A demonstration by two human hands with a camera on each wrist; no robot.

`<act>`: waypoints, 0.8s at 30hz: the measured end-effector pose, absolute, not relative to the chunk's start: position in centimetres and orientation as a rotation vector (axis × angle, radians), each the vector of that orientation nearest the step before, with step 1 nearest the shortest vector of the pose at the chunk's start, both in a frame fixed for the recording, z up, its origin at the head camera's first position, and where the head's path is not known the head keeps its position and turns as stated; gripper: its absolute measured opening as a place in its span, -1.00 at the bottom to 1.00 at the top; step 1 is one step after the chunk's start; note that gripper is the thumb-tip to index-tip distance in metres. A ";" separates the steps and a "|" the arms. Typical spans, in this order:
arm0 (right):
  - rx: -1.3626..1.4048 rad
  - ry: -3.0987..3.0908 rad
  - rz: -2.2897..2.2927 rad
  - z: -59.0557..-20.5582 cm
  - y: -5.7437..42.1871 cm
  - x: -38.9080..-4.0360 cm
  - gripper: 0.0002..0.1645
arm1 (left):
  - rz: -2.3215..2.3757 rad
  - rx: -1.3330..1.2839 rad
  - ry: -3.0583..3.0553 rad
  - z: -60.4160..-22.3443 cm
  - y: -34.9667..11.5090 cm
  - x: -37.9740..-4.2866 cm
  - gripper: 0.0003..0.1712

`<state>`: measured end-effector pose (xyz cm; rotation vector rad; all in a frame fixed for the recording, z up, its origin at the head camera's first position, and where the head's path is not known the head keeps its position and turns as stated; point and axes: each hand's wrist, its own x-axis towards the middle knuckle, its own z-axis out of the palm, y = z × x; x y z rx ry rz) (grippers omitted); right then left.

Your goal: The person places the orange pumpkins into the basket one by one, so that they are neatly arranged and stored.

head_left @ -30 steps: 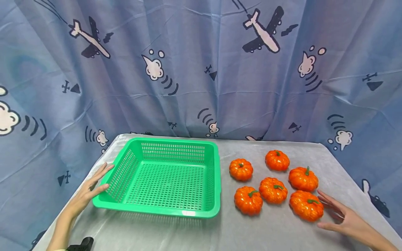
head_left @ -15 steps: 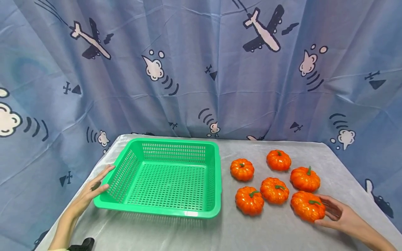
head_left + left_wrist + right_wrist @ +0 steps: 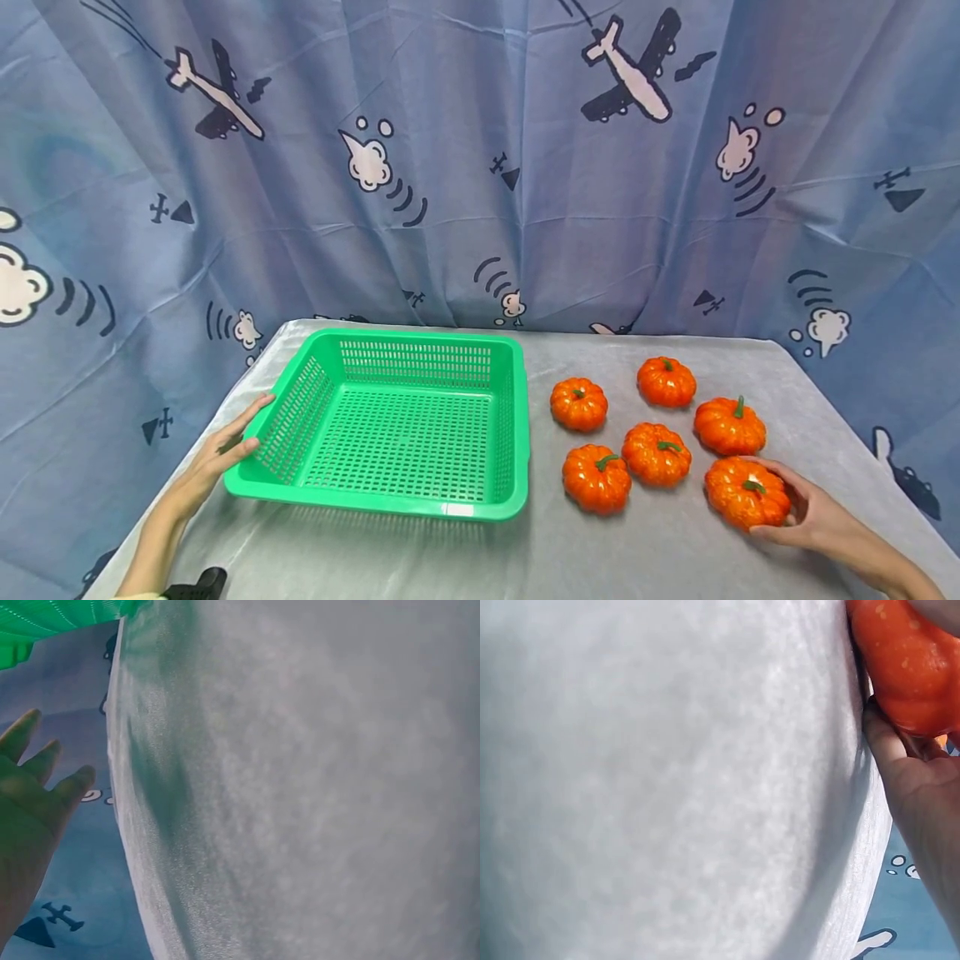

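A small orange pumpkin with a green stem sits at the near right, and my right hand grips it from its right side, thumb at the front and fingers behind. In the right wrist view the same pumpkin lies against my right hand. My left hand rests with extended fingers at the left rim of a green plastic basket. The left wrist view has the fingers of my left hand spread, below a corner of the basket.
Several more pumpkins lie close by: a tall-stemmed one just behind the gripped one, another to its left. A white-grey cloth covers the table. Behind it hangs a blue curtain with airplane prints. A black object shows at lower left.
My right hand has closed in on the near-right pumpkin and taken hold of it; the pumpkin has shifted and turned slightly to the right. My left hand stays at the basket.
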<state>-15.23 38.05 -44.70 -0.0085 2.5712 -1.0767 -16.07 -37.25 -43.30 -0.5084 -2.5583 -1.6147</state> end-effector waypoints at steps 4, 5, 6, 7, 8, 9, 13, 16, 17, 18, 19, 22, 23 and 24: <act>-0.206 2.724 -1.253 -45.8 38.3 -14.8 -0.17 | -1.620 -0.503 -2.561 -43.3 -37.2 -16.2 -0.33; -0.294 2.753 -1.324 -46.2 38.4 -14.7 -0.18 | -1.624 -0.503 -2.561 -43.3 -37.2 -16.2 -0.33; -0.371 2.780 -1.377 -46.5 38.5 -14.6 -0.15 | -1.629 -0.503 -2.561 -43.3 -37.3 -16.1 -0.33; -0.453 2.792 -1.419 -46.7 38.6 -14.5 -0.11 | -1.632 -0.504 -2.562 -43.3 -37.3 -16.1 -0.33; -0.475 2.778 -1.432 -46.8 38.6 -14.5 -0.09 | -1.635 -0.505 -2.563 -43.4 -37.3 -16.1 -0.34; -0.451 2.748 -1.432 -46.8 38.7 -14.5 -0.06 | -1.636 -0.507 -2.564 -43.4 -37.3 -16.1 -0.34; -0.173 2.597 -1.283 -46.1 38.7 -14.7 0.00 | -1.646 -0.507 -2.561 -43.4 -37.2 -16.0 -0.35; -0.030 2.531 -1.229 -45.8 38.8 -14.8 -0.02 | -1.657 -0.497 -2.560 -43.5 -37.2 -16.1 -0.35; -0.033 2.548 -1.234 -45.8 38.8 -14.7 -0.06 | -1.658 -0.497 -2.562 -43.5 -37.2 -16.1 -0.35; -0.049 2.563 -1.247 -45.9 38.9 -14.7 -0.09 | -1.659 -0.494 -2.562 -43.5 -37.2 -16.1 -0.35; -0.071 2.580 -1.261 -46.0 39.0 -14.6 -0.11 | -1.662 -0.491 -2.563 -43.5 -37.2 -16.1 -0.36; -0.139 2.625 -1.313 -46.2 39.1 -14.5 -0.10 | -1.670 -0.495 -2.558 -43.5 -37.2 -16.0 -0.36; -0.141 2.623 -1.318 -46.2 39.1 -14.6 -0.09 | -1.675 -0.496 -2.555 -43.5 -37.2 -16.0 -0.36; -0.135 2.609 -1.331 -46.1 39.0 -14.6 -0.10 | -1.682 -0.495 -2.553 -43.5 -37.2 -16.0 -0.36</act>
